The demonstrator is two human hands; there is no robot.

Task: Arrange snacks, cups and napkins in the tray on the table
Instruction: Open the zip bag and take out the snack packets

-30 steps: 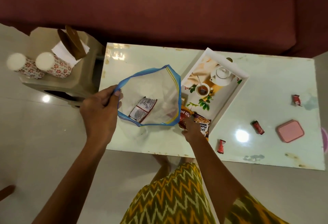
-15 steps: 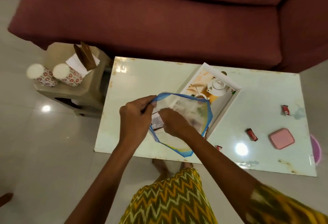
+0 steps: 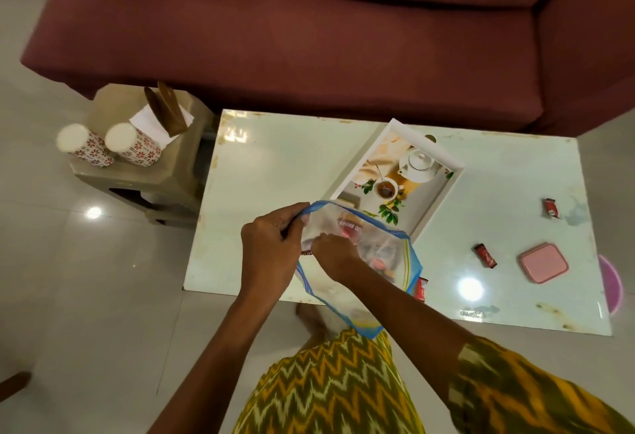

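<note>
My left hand (image 3: 271,251) pinches the blue rim of a clear plastic bag (image 3: 395,262), holding it up over the table's near edge. My right hand (image 3: 335,256) is inside the bag's mouth, fingers closed around a small packet (image 3: 307,252) of which only a dark edge shows. The white tray (image 3: 443,193), printed with a teapot picture, lies slanted on the table just beyond the bag. A snack pack (image 3: 350,227) in the tray's near corner shows through the plastic. Two floral paper cups (image 3: 132,145) and napkins (image 3: 147,121) in a wooden holder sit on a stool to the left.
Red snack packets lie on the table (image 3: 275,165) at the right: one far (image 3: 551,208), one middle (image 3: 485,255), one by the bag (image 3: 420,289). A pink box (image 3: 543,267) lies near them. A maroon sofa (image 3: 309,38) runs behind the table. The beige stool (image 3: 137,176) touches the table's left end.
My right hand left the snack pack in the tray and went into the bag. My left hand brought the bag lower and nearer to me; the view tilted up.
</note>
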